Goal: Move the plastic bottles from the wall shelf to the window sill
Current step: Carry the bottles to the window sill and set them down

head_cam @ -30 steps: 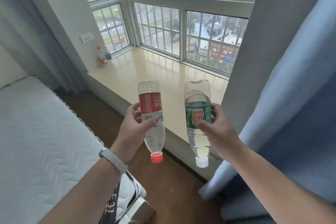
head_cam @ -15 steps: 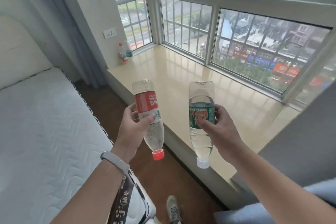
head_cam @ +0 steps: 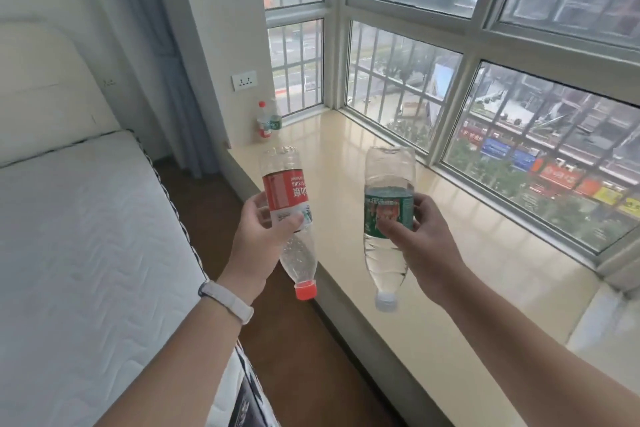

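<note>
My left hand [head_cam: 259,236] grips a clear plastic bottle with a red label [head_cam: 285,191], held upside down so its red cap points at the floor. My right hand [head_cam: 415,243] grips a clear bottle with a green label [head_cam: 388,208], also upside down, white cap lowest. Both bottles hang in the air over the near edge of the cream window sill [head_cam: 467,253]. Two more bottles [head_cam: 266,121] stand upright in the sill's far left corner, against the wall. The wall shelf is out of view.
A white mattress [head_cam: 86,253] and headboard fill the left side, with a strip of brown floor [head_cam: 214,218] between bed and sill. Barred windows [head_cam: 450,97] bound the sill at the back. A grey curtain [head_cam: 162,45] and a wall socket [head_cam: 244,80] are at the far left.
The view has swung left and closer to the sill, and the blue curtain on the right has left the frame. Both hands keep the bottles upside down in the same grip.
</note>
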`<state>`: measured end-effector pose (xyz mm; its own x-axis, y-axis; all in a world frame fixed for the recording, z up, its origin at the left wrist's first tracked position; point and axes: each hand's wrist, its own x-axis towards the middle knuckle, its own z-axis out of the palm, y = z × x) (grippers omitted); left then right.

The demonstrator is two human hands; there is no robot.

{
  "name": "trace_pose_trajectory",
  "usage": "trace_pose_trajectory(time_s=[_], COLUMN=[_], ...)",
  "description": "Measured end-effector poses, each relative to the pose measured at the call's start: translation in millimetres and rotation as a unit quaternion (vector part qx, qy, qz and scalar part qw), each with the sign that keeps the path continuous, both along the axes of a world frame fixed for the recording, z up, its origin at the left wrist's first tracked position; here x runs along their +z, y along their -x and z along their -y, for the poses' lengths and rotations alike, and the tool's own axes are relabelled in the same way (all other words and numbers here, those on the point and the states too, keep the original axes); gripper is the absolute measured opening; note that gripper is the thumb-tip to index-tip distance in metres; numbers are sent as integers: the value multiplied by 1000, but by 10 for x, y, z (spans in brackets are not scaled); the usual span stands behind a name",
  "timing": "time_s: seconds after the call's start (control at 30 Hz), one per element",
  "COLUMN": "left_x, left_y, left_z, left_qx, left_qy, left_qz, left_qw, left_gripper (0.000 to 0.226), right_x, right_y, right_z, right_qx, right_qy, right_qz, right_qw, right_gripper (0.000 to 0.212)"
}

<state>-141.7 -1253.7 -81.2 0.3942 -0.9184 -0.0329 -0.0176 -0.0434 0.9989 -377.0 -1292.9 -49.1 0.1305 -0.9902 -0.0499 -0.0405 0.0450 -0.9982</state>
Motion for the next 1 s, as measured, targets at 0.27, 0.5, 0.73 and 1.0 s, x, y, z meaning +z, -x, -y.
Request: trace_pose_trajectory(time_s=[0.27, 0.5, 0.73, 1.0], left_x=[13, -97, -185, -48], left_y=[-462, -861, -1333, -1649], left_z=[227, 573, 1220, 1990], left_qx=[45, 92, 150, 175], left_qy=[-5, -33, -62, -69], left_qz=[30, 41, 31, 46], left_qw=[999, 994, 986, 981], left_gripper=[55, 61, 59, 51], right_x=[-37, -137, -310, -356], right_y=[-573, -1130, -1760, -2232], right_z=[463, 972, 1828, 2864], right_qx=[37, 100, 158, 189], right_qy=[-12, -16, -33, -51], right_qz=[-8, -30, -27, -11], right_qw=[999, 994, 987, 981], right_gripper=[39, 36, 40, 39])
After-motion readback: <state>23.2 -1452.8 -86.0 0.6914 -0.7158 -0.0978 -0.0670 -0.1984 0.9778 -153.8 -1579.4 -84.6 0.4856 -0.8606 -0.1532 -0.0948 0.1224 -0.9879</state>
